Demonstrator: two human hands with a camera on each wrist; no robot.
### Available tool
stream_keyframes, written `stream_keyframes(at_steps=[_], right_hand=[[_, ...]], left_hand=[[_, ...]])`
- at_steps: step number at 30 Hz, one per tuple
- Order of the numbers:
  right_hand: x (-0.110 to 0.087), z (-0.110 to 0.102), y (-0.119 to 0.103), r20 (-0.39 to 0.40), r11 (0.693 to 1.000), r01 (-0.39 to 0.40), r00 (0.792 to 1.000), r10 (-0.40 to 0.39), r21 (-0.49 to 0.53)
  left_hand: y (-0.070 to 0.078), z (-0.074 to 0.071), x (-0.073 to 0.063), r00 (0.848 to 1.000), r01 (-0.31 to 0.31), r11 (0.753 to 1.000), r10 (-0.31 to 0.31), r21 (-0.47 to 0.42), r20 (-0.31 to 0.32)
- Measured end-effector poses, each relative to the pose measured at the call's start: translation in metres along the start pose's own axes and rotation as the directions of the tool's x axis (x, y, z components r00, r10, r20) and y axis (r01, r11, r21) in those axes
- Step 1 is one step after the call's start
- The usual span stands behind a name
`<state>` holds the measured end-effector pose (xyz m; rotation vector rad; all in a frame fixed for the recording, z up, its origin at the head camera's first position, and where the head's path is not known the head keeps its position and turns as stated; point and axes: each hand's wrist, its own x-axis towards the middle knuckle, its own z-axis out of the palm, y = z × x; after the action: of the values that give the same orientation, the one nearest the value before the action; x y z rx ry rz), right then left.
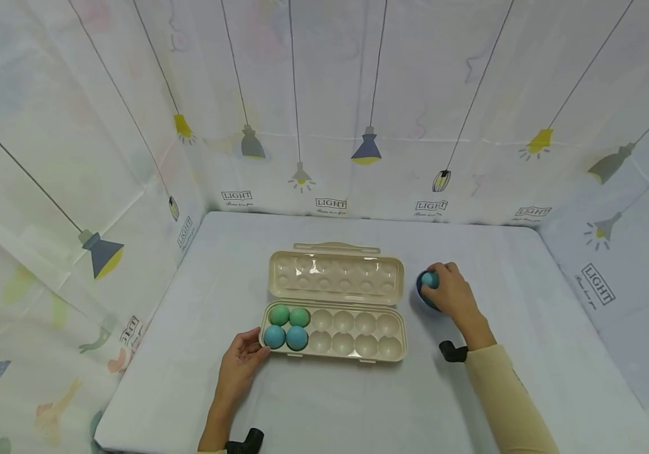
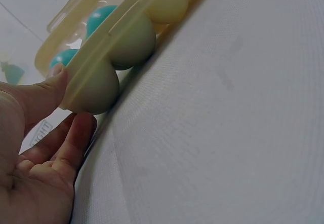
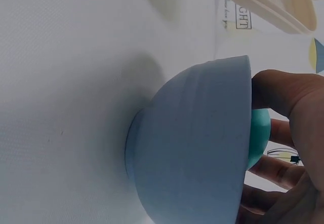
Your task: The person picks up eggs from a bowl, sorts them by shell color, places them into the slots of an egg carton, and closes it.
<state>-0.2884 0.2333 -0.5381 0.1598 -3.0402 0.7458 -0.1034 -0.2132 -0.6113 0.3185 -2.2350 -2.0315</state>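
A cream egg carton (image 1: 388,348) lies open on the table, its lid (image 1: 335,277) folded back. Its left end holds two green eggs (image 1: 299,317) behind two blue eggs (image 1: 297,338); the other cups are bare. My left hand (image 1: 238,364) pinches the carton's near left corner, thumb on the rim and fingers low against the cups in the left wrist view. To the carton's right stands a blue bowl (image 3: 192,138). Reaching into its mouth, my right hand (image 1: 453,295) grips a blue egg (image 1: 429,279), which shows above the rim between thumb and fingers.
A white cloth covers the table (image 1: 335,410). Behind it and at both sides hang white curtains (image 1: 324,82) printed with lamps. Black wrist mounts (image 1: 453,352) sit on both forearms, and the right arm wears a tan sleeve (image 1: 506,397).
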Motion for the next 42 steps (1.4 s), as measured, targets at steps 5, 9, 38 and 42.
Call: stream_keyframes(at_steps=[5, 9, 38, 42], right_hand=[[-0.001, -0.003, 0.000, -0.020, 1.000, 0.020, 1.000, -0.020, 0.022], [-0.003, -0.006, 0.000, -0.050, 0.999, 0.037, 0.998, -0.035, 0.028], [-0.051, 0.013, -0.115, -0.109, 0.767, 0.334, 0.937, -0.331, 0.548], [-0.059, 0.034, -0.130, -0.074, 0.767, 0.337, 0.931, -0.357, 0.546]], left_hand=[[0.001, 0.000, -0.001, 1.000, -0.018, 1.000, 0.018, -0.006, 0.003], [0.002, 0.001, -0.001, 1.000, -0.023, 1.000, 0.023, -0.006, 0.003], [0.000, 0.000, -0.002, 1.000, -0.022, 1.000, 0.022, 0.019, 0.001], [0.000, 0.000, -0.001, 1.000, -0.016, 1.000, 0.016, 0.019, 0.000]])
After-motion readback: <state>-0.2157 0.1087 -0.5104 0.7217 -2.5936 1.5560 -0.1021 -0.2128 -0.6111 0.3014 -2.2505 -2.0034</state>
